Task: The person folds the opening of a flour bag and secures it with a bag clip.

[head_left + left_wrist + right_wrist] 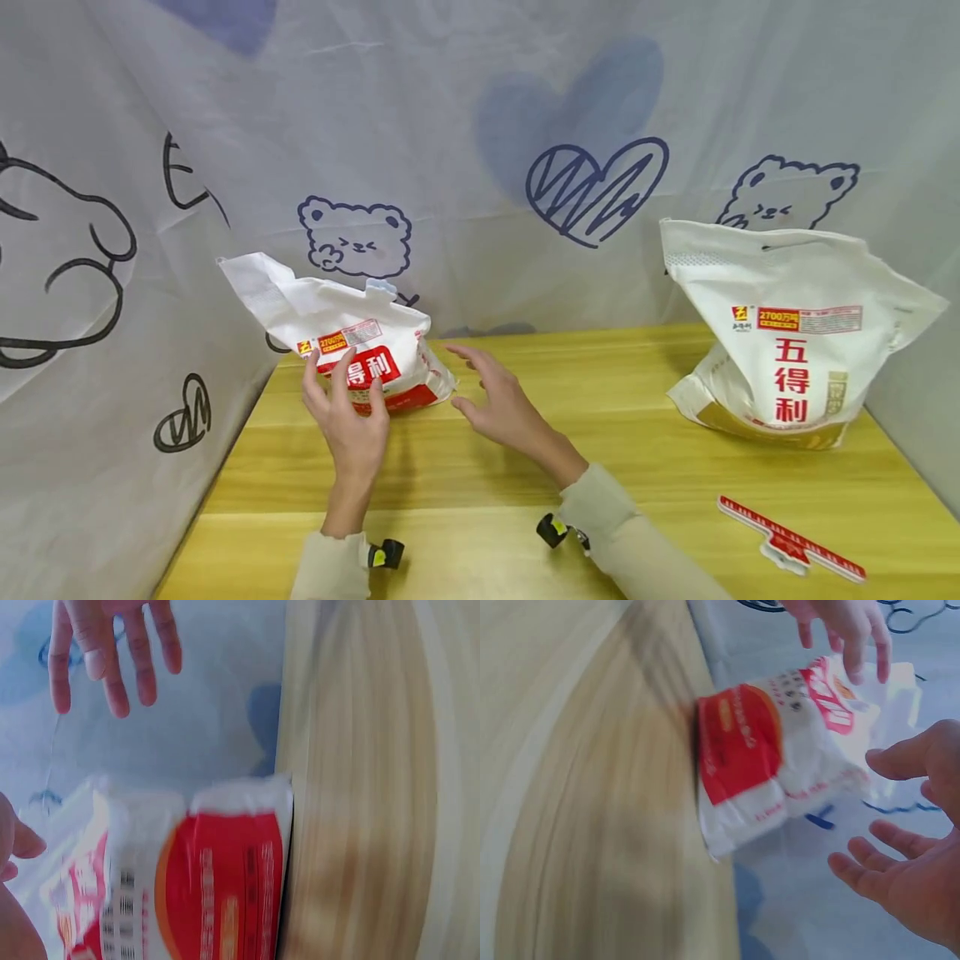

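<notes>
A white flour bag with red panels (408,358) stands at the left of the table, its empty top leaning left. A small pale blue clip (381,289) shows at its upper edge. My left hand (347,425) is in front of this bag with fingers spread, its fingertips overlapping the printed front in the head view. To the bag's right, my right hand (501,400) is held with fingers apart and thumb toward the bag. The right wrist view shows a gap between the right hand (907,870) and the bag (780,750).
Another white flour bag with gold at its base (795,350) stands at the right, its top folded forward. A red and white long clip (791,540) lies on the wood-grain table (480,533) at the front right. Printed cloth (450,167) walls the back and sides.
</notes>
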### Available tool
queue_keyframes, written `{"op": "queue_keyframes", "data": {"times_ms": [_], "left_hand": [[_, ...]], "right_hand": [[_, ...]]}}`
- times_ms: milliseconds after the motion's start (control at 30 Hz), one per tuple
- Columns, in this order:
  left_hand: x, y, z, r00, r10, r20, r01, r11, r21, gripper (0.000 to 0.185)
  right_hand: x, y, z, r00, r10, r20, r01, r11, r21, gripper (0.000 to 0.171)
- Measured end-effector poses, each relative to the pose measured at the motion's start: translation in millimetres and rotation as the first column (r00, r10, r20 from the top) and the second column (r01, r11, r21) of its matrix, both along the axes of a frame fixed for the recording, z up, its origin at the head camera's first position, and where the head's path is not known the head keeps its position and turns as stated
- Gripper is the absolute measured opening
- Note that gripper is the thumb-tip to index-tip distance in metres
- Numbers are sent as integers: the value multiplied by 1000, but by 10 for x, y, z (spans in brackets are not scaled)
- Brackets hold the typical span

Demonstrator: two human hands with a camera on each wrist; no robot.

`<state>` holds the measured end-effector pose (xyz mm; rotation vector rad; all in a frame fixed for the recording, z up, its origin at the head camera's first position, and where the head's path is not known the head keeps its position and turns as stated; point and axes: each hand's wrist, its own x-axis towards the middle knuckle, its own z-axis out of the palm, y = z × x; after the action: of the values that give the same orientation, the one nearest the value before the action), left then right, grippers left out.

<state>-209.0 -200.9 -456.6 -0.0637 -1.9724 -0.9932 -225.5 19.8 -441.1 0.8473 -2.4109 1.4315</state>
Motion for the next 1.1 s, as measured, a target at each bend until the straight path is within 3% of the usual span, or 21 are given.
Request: {"op": "queue_keyframes", "data": {"times_ms": [167, 300, 433, 633, 800, 933, 1100], "left_hand": [[-15, 322, 9, 995, -97, -29, 97, 995, -3, 52], [-37, 611, 9, 976, -217, -19, 217, 976, -24, 54], [-40, 873, -12, 938, -346, 23, 346, 937, -44, 54], [-12, 1168, -46, 892, -449, 55, 452, 888, -83, 57], [9, 1352, -27, 828, -553, 93, 561, 819, -121, 61], [38, 1532, 4, 782, -609, 137, 623, 773, -121, 64], [85, 1813, 0, 750, -636, 183, 660, 736, -151, 64]], "right_hand": [[131, 412, 81, 1000, -26, -8, 26, 1000, 4, 70], [217, 759, 147, 998, -57, -40, 58, 998, 15, 68], [317, 1046, 193, 991, -106, -81, 107, 994, 5, 69], [496, 1428, 159, 968, -201, -150, 204, 979, 9, 69], [599, 1730, 188, 948, -250, -197, 259, 966, 20, 72], [687, 1988, 247, 925, -302, -230, 317, 948, 28, 76], [797, 2295, 251, 896, -378, -233, 389, 921, 2, 81]]}}
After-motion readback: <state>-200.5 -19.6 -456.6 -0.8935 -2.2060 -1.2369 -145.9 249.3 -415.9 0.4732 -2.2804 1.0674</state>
